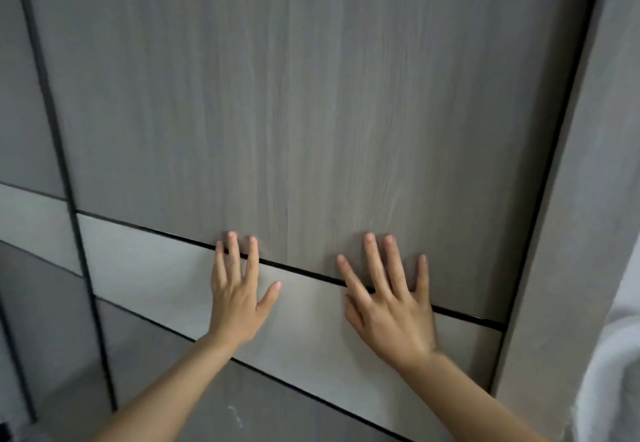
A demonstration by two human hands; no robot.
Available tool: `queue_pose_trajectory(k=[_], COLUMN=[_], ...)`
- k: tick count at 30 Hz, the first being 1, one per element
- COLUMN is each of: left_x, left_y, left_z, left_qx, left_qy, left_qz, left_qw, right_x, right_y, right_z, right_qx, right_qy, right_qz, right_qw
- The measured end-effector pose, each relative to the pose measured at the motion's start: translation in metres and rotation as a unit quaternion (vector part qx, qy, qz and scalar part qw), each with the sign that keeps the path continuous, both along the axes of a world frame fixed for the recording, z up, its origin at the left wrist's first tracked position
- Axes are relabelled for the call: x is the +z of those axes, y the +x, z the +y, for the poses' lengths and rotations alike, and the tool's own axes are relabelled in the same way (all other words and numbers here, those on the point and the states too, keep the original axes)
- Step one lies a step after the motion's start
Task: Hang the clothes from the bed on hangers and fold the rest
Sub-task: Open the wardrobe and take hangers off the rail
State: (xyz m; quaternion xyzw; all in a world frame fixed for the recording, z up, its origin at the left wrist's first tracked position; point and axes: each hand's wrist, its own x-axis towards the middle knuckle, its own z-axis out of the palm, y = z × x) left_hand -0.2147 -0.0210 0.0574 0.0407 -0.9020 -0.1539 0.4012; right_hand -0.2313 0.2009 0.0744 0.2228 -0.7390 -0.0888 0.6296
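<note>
A grey wood-grain wardrobe door [294, 95] fills the view. Across its lower part runs a lighter grey band [145, 261] bordered by thin black lines. My left hand [237, 297] lies flat on the door with straight fingers, its fingertips crossing the upper black line. My right hand [389, 306] presses flat on the door beside it, fingers spread. Both hands hold nothing. No clothes, bed or hangers show in this view.
A second door panel [27, 95] stands to the left behind a black vertical strip. A grey side panel [595, 199] rises at the right. White fabric [609, 372] hangs at the lower right edge.
</note>
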Motion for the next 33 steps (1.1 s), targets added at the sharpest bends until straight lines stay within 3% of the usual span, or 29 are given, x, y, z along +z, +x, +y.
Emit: queue_pose_trajectory(k=[12, 33], left_x=[-0.025, -0.030], left_y=[-0.043, -0.073], left_z=[-0.003, -0.166], left_qx=[0.018, 0.042], left_qy=[0.088, 0.064], left_qz=[0.141, 0.128], left_qw=[0.986, 0.989], right_x=[-0.010, -0.005], right_y=[-0.018, -0.037], right_z=[-0.019, -0.175], right_qx=[0.016, -0.005], right_qy=[-0.004, -0.001], right_qz=[0.044, 0.055], right_qw=[0.999, 0.998])
